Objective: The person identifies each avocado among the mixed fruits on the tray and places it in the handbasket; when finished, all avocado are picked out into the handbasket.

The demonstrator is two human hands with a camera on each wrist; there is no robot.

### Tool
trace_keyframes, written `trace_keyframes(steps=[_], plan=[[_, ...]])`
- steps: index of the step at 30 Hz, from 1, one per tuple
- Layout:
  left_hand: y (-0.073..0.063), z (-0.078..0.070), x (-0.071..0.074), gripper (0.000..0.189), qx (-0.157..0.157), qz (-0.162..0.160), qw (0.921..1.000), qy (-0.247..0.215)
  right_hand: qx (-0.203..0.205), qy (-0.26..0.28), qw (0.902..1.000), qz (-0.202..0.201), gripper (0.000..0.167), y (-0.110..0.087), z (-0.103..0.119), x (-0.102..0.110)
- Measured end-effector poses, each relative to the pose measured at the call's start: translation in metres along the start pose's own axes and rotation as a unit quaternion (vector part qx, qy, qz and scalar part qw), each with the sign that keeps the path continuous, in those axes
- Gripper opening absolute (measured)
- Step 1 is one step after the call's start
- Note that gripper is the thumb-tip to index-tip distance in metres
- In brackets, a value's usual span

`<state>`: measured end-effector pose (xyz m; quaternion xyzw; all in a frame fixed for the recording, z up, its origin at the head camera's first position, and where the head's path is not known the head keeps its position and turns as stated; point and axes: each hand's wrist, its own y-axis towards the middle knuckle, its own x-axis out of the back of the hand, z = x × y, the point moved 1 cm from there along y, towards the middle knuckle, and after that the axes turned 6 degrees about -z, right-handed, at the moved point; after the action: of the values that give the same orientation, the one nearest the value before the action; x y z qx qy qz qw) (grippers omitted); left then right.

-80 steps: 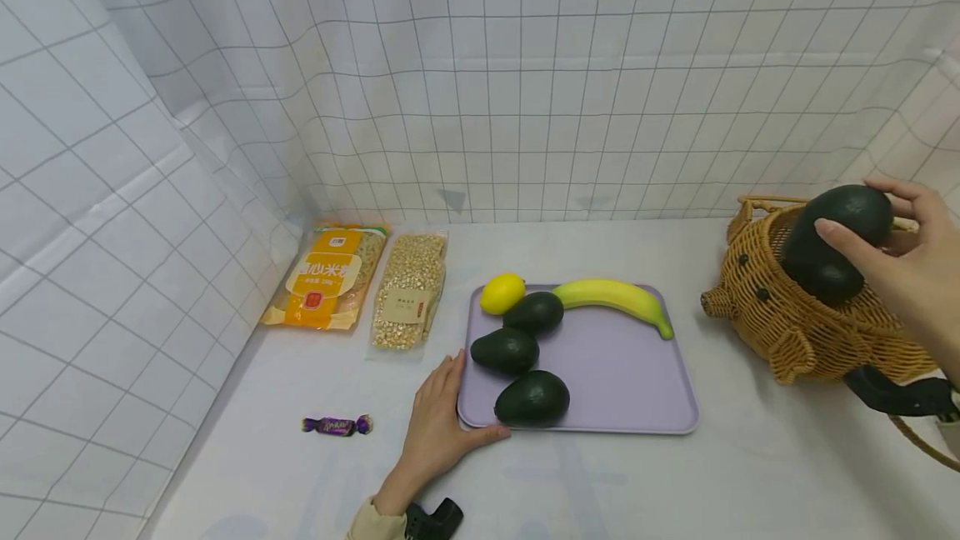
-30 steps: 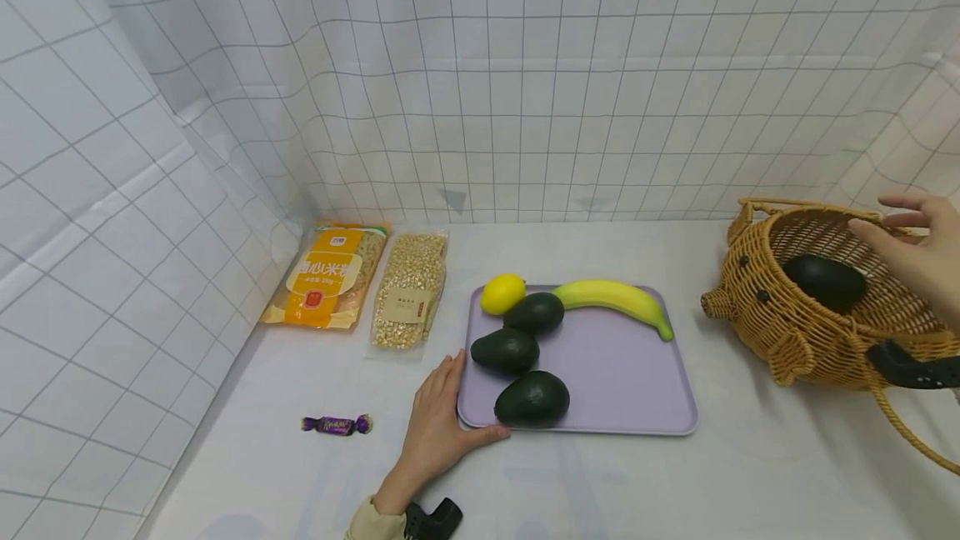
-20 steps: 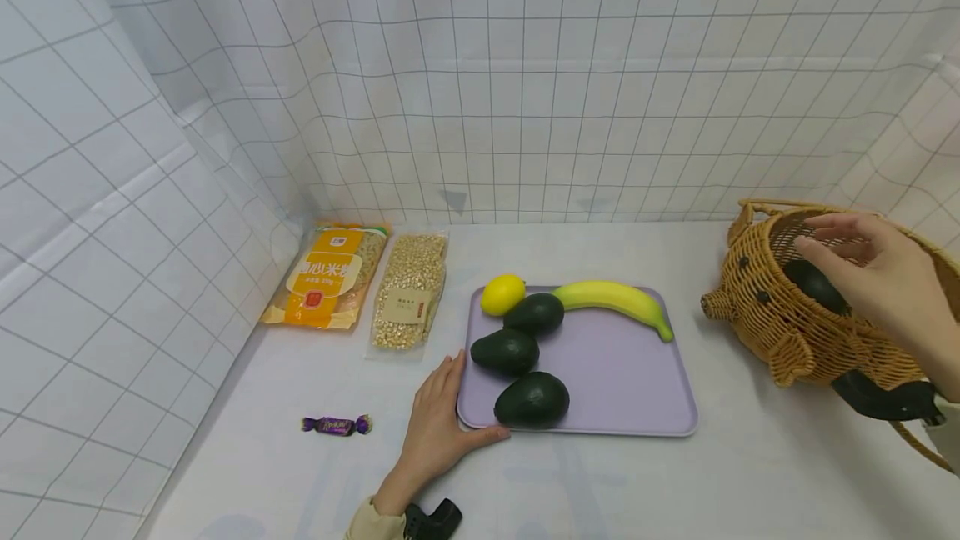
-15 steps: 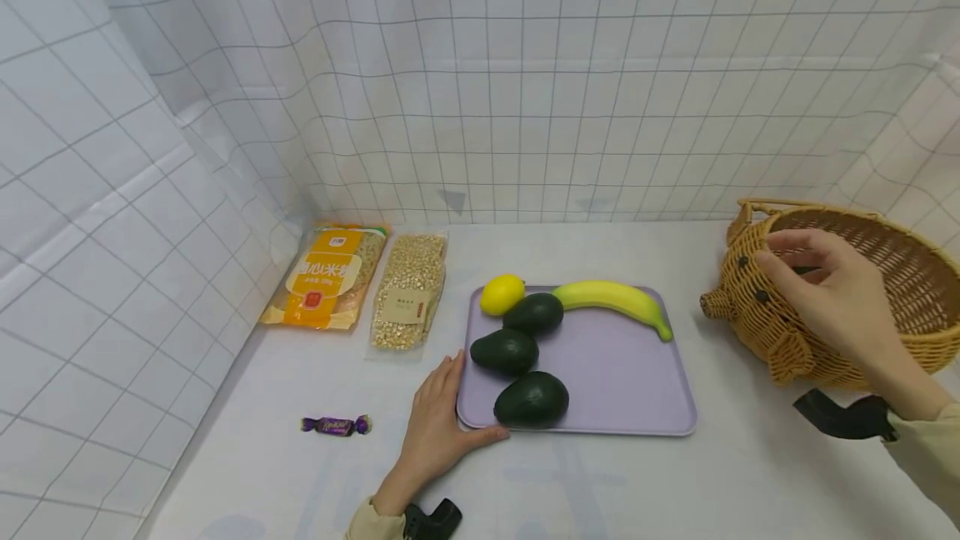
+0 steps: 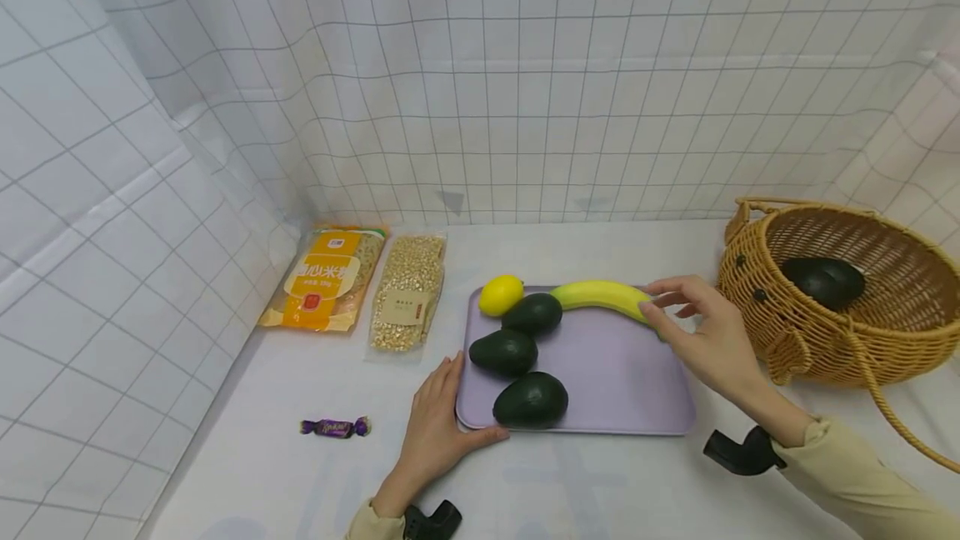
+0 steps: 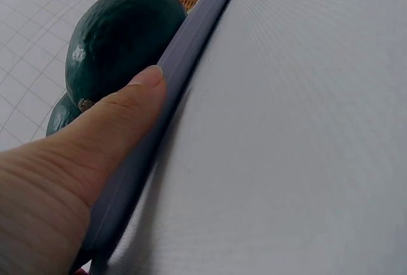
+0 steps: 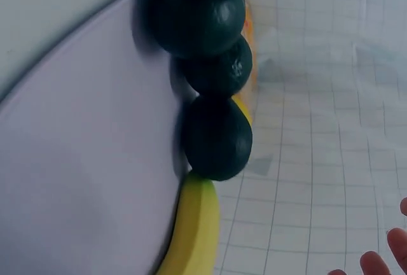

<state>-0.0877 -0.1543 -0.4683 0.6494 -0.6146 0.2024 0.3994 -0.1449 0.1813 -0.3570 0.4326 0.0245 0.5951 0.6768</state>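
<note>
My left hand [image 5: 435, 427] rests at the near left corner of a lilac tray [image 5: 615, 407], its fingers along the left side and its thumb against the front rim. In the left wrist view the thumb [image 6: 121, 119] lies on the rim beside an avocado [image 6: 124, 39]. On the tray are three dark avocados [image 5: 531, 400], a lemon [image 5: 501, 296] and a yellow banana [image 5: 596, 294]. My right hand [image 5: 705, 336] hovers over the banana's right end with thumb and fingers parted, partly hiding it. The right wrist view shows its fingertips [image 7: 375, 264] apart from the banana.
Right of the tray stands a pig-shaped wicker basket [image 5: 795, 348] with dark avocado [image 5: 823, 282] inside and a rope handle [image 5: 881, 398]. An orange food bag [image 5: 326, 277], a bag of grains [image 5: 408, 294] and a purple-wrapped candy [image 5: 335, 427] lie to the left.
My right hand let go of an avocado in the basket, then moved left and down from the basket to the banana's end. My left hand has stayed at the tray corner.
</note>
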Motion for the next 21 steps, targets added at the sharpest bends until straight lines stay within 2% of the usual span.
trace_keyframes(steps=[7,14,21], plan=[[0.001,0.001,0.000,0.117,-0.005,-0.003,1.0000,0.003,-0.011,0.053,0.9981,0.029,0.025,-0.009,0.008,-0.033],[0.001,0.001,-0.001,0.117,-0.015,-0.011,0.9998,0.002,-0.026,0.067,0.9935,0.088,0.026,-0.020,0.014,-0.059],[0.001,0.002,-0.001,0.117,-0.009,-0.005,0.9999,0.002,-0.016,0.084,0.9853,0.148,0.035,-0.030,0.020,-0.079]])
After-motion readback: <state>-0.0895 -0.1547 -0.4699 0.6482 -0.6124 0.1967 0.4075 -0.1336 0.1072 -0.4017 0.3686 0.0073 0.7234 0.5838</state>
